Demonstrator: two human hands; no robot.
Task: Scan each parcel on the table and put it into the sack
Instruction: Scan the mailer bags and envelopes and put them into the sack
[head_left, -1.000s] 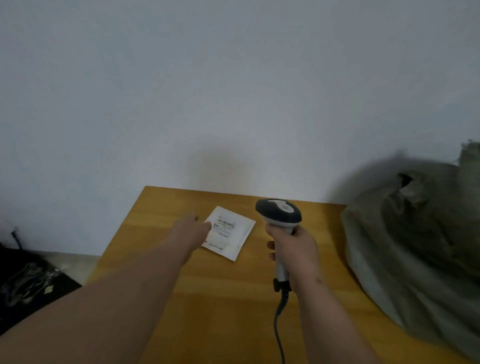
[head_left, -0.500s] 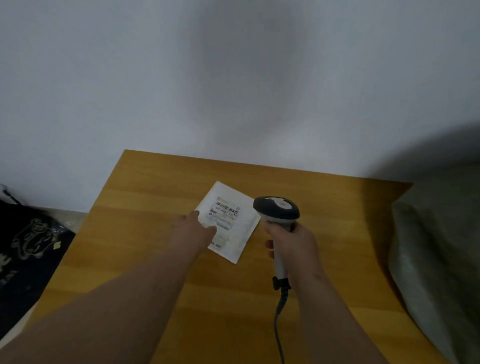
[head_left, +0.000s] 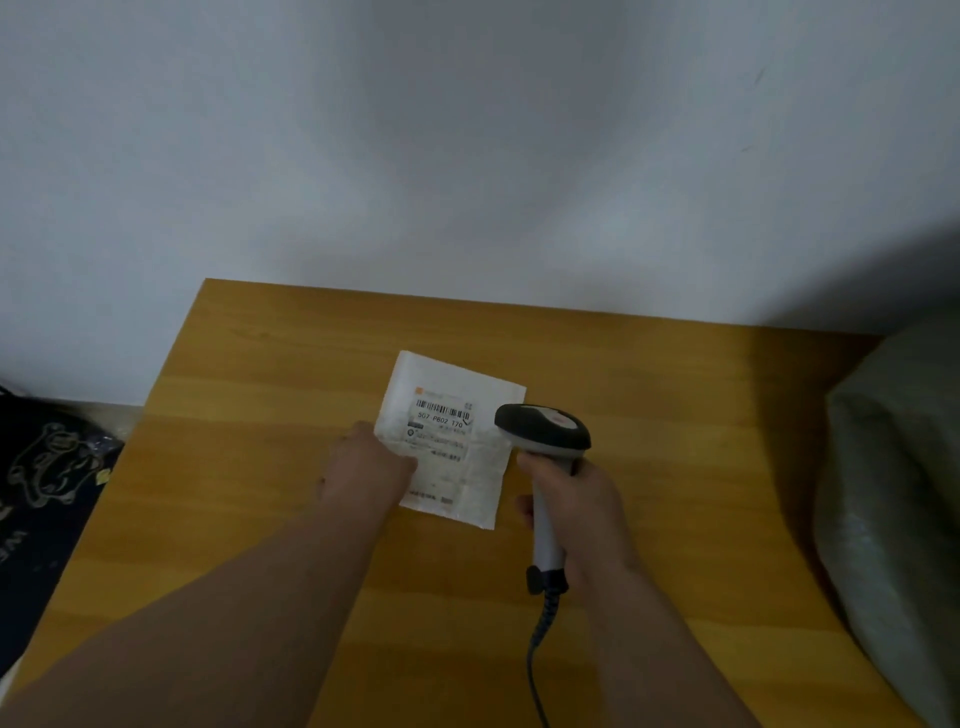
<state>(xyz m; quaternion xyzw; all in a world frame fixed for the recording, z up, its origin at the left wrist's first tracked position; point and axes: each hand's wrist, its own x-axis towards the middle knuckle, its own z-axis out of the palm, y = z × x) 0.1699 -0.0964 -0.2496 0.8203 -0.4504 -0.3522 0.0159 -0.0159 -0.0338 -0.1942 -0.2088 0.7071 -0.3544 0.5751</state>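
Tabletop (head_left: 260, 467): parcel (head_left: 457, 441) under left hand (head_left: 366, 462)

Read "507 P802 170" under barcode on white label of parcel (head_left: 457, 436), 1st digits unsure; smaller label print too blurred, also pale lettering on dark mat (head_left: 47, 467) at left.

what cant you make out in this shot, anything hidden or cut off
All in the head view:
- Sack: cut off by the right edge; its opening is out of view.
- Parcel: the left hand covers its left edge; small label print is too blurred to read.
- Scanner: the right hand hides the trigger.
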